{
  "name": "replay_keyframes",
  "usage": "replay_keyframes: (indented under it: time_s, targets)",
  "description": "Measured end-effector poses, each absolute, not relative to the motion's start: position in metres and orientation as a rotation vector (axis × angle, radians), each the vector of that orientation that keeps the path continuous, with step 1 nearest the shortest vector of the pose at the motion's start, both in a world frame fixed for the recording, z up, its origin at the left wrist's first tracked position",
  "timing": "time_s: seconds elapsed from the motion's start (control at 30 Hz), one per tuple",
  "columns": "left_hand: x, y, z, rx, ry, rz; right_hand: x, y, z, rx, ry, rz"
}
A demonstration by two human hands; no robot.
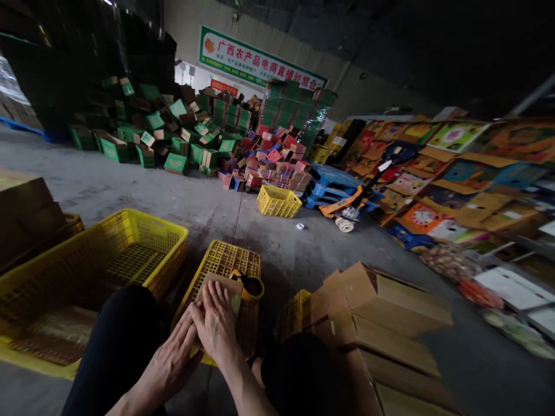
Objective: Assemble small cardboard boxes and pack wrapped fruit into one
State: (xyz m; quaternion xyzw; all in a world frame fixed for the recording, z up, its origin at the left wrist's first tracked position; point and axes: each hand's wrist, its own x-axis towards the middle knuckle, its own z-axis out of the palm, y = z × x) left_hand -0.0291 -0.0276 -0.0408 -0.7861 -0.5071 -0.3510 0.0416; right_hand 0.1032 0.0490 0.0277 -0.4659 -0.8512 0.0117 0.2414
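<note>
A small flat cardboard box (pixel 234 287) lies on an upturned yellow plastic crate (pixel 236 254) between my knees. My right hand (pixel 214 320) rests flat on top of the box, its fingers stretched forward. My left hand (pixel 173 352) is beside it, fingers extended along the near left edge of the box and partly behind my right hand. Just right of the box, a yellow-and-black tape dispenser (pixel 251 286) with a roll of tape sits on the crate. Both hands cover much of the box.
A large yellow basket (pixel 169 231) stands left, with flat packages inside. Flattened cardboard cartons (pixel 390 306) lean at my right. Ahead are a yellow crate (pixel 280 202), an orange pallet jack (pixel 342 208), blue pallets (pixel 333 179) and heaps of green boxes (pixel 176 162).
</note>
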Motion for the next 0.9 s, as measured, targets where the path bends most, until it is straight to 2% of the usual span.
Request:
replay_keyframes:
  time_s: [0.6, 0.9]
  targets:
    - [-0.028, -0.021, -0.041, -2.398, -1.551, -1.109, 0.091, 0.043, 0.038, -1.285, -2.285, 0.115]
    - [-0.031, -0.023, -0.054, -2.466, -1.587, -1.155, 0.108, 0.039, 0.04, -1.142, -2.39, 0.197]
